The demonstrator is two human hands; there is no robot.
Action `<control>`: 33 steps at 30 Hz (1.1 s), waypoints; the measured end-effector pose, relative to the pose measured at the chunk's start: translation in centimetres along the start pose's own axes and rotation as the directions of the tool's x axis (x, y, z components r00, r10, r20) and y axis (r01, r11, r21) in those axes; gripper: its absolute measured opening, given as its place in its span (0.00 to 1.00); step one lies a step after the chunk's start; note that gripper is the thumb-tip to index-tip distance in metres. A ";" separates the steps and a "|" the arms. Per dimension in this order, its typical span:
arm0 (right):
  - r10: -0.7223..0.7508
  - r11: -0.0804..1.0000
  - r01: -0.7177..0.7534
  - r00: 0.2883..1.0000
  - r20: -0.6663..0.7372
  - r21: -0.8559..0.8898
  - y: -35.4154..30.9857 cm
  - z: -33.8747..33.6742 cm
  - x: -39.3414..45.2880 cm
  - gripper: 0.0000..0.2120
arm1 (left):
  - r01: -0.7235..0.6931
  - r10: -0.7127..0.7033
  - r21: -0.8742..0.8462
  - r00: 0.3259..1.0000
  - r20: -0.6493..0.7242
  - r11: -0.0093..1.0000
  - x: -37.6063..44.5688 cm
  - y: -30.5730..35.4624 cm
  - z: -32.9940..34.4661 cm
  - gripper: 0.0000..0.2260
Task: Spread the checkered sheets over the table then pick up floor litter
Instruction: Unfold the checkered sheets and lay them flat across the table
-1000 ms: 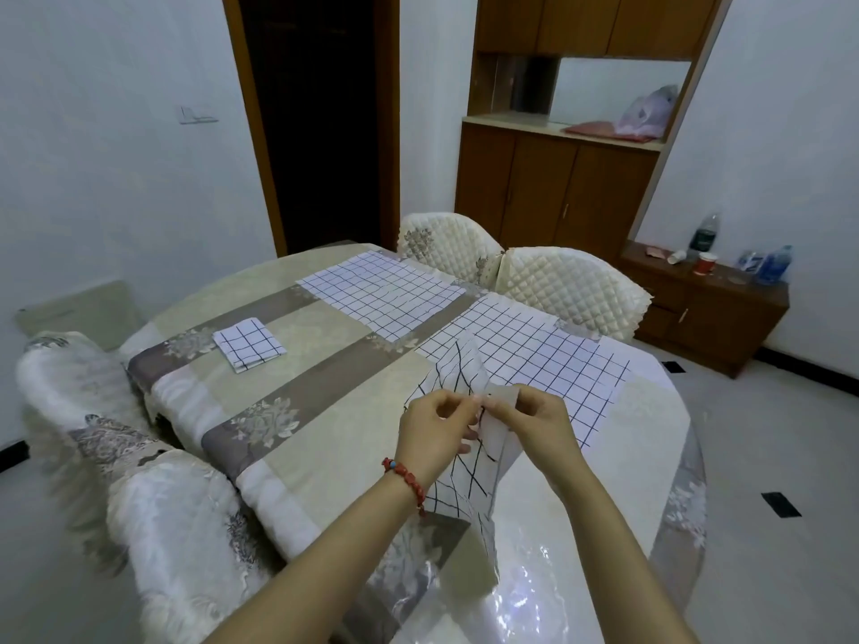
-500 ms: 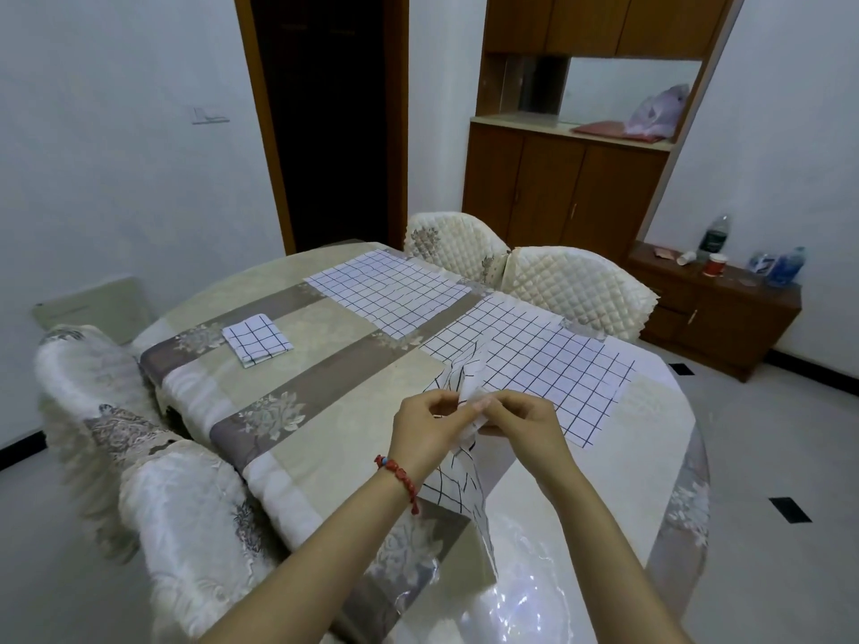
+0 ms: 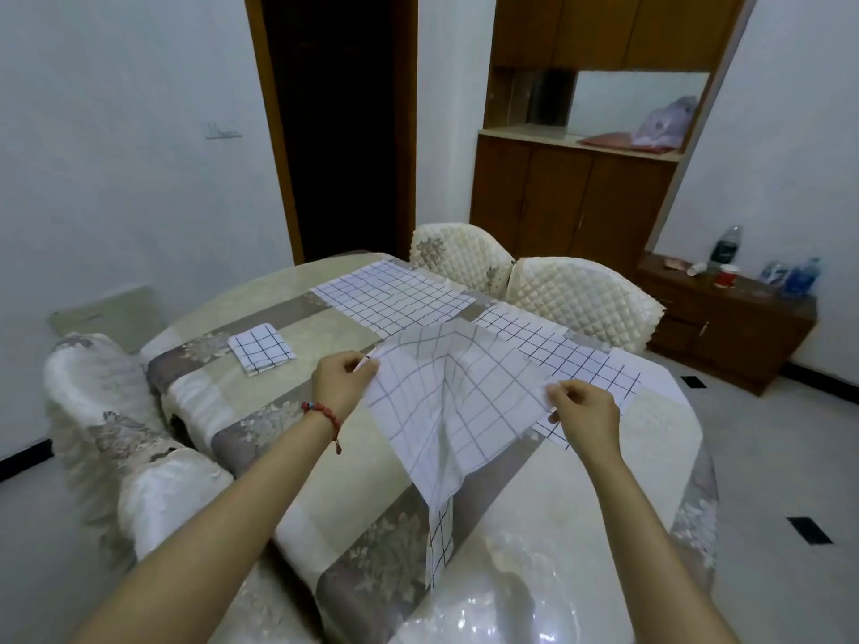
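I hold a white checkered sheet (image 3: 453, 411) above the round table (image 3: 650, 457). My left hand (image 3: 341, 385) pinches its left corner and my right hand (image 3: 585, 413) pinches its right corner, so it hangs stretched between them with a lower corner drooping. Two other checkered sheets lie flat on the table: one (image 3: 390, 295) at the far side, one (image 3: 581, 360) to the right, partly hidden behind the held sheet. A folded checkered sheet (image 3: 260, 347) lies on the left part of the table.
Quilted chairs (image 3: 581, 295) stand at the table's far right, and floral covered chairs (image 3: 121, 411) at the left. A low wooden cabinet (image 3: 730, 327) with bottles and a cup stands at the right wall. Dark floor marks (image 3: 809, 529) show on the right.
My hands have moved apart, unfolding the checkered sheet from a bunched, hanging piece into a wide stretched one.
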State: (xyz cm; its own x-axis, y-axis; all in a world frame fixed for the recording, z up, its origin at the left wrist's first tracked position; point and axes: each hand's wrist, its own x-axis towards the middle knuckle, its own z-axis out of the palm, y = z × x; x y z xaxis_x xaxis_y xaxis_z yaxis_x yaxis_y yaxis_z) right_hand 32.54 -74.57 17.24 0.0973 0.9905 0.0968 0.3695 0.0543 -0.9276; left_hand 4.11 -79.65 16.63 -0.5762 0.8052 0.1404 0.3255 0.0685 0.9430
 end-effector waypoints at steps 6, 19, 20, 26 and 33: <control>0.001 0.992 -0.014 0.994 -0.107 -0.125 -0.6 -0.4 3.8 0.12 | -0.038 0.037 0.079 0.999 0.007 0.996 7.1 0.5 -1.2 0.20; -0.007 0.998 -0.026 0.861 -0.509 -0.058 -2.7 2.9 5.6 0.07 | -0.139 0.147 -0.049 0.968 0.203 0.989 21.1 0.6 -2.2 0.09; -0.004 0.999 -0.017 0.852 -0.523 -0.036 -2.7 2.9 4.9 0.07 | -0.160 0.171 -0.069 0.963 0.207 0.985 21.4 0.7 -2.3 0.05; -0.043 0.997 0.067 0.835 -0.548 0.024 -2.7 2.3 -1.3 0.12 | -0.249 0.282 -0.161 0.932 0.229 0.955 21.5 0.0 -4.2 0.09; 0.052 0.986 0.038 0.853 -0.520 0.161 1.9 3.0 -10.1 0.13 | -0.223 0.242 -0.098 0.922 0.302 0.970 16.7 -5.3 -7.6 0.06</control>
State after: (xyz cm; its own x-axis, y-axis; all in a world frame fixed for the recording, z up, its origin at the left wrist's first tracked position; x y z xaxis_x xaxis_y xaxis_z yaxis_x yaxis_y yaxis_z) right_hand 29.48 -84.06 13.46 0.5825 0.7820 0.2215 0.2193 0.1112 -0.9693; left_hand -12.98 -71.02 16.31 -0.2256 0.9369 0.2669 0.3710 -0.1707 0.9128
